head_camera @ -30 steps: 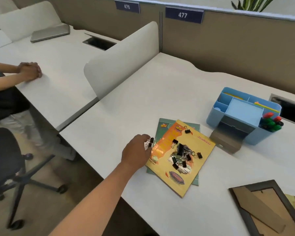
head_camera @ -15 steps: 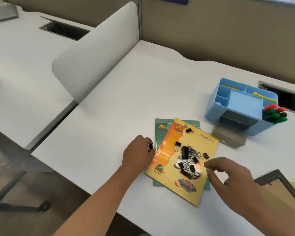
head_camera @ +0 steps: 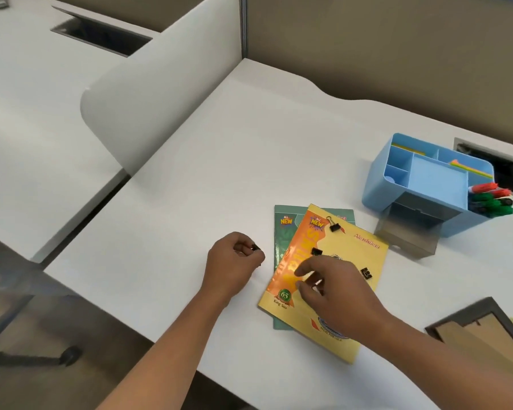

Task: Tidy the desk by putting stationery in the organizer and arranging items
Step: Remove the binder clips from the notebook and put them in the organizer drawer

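Currently, by station, left to right:
Left hand [head_camera: 233,261]: unmoved; fingers curled shut on a binder clip [head_camera: 256,248].
Right hand [head_camera: 335,294]: newly arrived over the orange notebook [head_camera: 323,279]; fingertips pinching among the loose clips, catch not discernible.
Organizer [head_camera: 427,184]: 2 o'clock of the notebook, drawer open, awaiting clips.

The yellow-and-orange notebook [head_camera: 338,261] carries a starburst reading "ALL NEW" at its top corner, the name "Akshikaa" in red script along its upper right, and a round green badge with "65" above the words "King Size" near its lower left. The green notebook [head_camera: 282,232] beneath it shows its own "ALL NEW" starburst. Other print is too blurred to read.
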`<state>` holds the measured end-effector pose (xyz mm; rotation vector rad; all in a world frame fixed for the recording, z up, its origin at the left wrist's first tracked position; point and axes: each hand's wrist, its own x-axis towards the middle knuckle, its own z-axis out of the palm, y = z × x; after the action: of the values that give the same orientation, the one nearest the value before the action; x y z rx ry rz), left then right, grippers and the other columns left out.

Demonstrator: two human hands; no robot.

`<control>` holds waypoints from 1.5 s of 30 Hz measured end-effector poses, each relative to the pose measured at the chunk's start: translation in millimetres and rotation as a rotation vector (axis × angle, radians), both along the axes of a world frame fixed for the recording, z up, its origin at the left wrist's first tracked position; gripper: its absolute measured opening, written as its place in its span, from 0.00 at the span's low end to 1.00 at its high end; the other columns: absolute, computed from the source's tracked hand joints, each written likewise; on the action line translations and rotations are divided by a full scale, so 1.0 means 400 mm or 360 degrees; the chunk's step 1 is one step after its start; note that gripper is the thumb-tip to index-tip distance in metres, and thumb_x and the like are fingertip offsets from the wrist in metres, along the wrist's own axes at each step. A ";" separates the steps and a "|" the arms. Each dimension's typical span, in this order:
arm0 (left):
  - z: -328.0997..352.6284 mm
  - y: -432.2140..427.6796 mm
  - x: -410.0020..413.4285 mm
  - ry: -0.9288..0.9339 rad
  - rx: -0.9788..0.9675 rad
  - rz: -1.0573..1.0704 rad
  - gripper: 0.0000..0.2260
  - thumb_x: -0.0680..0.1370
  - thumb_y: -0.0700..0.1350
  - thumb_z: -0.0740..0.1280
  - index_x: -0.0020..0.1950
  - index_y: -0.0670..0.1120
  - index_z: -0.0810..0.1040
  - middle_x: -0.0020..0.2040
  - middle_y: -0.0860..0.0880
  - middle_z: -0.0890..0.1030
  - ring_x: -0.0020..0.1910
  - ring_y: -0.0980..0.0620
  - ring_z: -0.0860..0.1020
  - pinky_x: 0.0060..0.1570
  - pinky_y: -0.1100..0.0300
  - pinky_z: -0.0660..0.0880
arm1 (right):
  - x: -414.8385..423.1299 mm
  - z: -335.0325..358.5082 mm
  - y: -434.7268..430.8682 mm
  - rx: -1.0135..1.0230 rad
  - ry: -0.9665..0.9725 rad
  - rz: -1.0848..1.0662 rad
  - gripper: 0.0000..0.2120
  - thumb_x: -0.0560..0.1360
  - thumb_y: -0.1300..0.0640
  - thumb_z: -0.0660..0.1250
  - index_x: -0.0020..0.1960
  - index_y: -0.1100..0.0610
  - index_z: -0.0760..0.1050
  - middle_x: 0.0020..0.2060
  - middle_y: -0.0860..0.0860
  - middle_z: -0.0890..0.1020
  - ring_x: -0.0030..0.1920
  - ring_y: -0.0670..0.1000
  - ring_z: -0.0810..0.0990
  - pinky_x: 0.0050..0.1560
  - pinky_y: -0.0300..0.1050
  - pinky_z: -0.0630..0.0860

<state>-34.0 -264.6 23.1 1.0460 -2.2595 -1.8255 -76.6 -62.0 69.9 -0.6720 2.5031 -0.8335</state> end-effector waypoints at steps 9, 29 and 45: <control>0.018 0.047 0.012 0.0157 0.0603 0.0226 0.04 0.70 0.35 0.70 0.40 0.44 0.81 0.32 0.47 0.81 0.32 0.49 0.79 0.35 0.57 0.78 | -0.008 -0.032 -0.154 -0.0487 -0.0812 -0.0388 0.09 0.73 0.64 0.71 0.52 0.56 0.83 0.39 0.54 0.87 0.42 0.57 0.86 0.48 0.57 0.82; 0.095 0.194 -0.094 0.0341 0.1706 -0.0299 0.05 0.71 0.38 0.71 0.46 0.44 0.80 0.36 0.45 0.80 0.34 0.52 0.81 0.36 0.61 0.80 | -0.048 0.041 0.075 -0.1497 -0.1255 -0.1289 0.13 0.63 0.56 0.77 0.44 0.58 0.78 0.35 0.54 0.81 0.34 0.49 0.81 0.36 0.39 0.80; 0.136 0.410 -0.402 0.0140 0.0102 -0.0823 0.07 0.73 0.47 0.74 0.45 0.46 0.81 0.35 0.51 0.79 0.33 0.54 0.76 0.34 0.60 0.73 | -0.269 0.058 0.336 -0.0865 -0.0341 -0.1743 0.02 0.72 0.60 0.75 0.44 0.56 0.83 0.37 0.53 0.84 0.37 0.49 0.82 0.34 0.36 0.79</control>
<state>-194.9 -100.5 77.7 0.3876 -2.6024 -2.0727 -184.3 72.2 93.1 0.7403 2.3172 -1.8446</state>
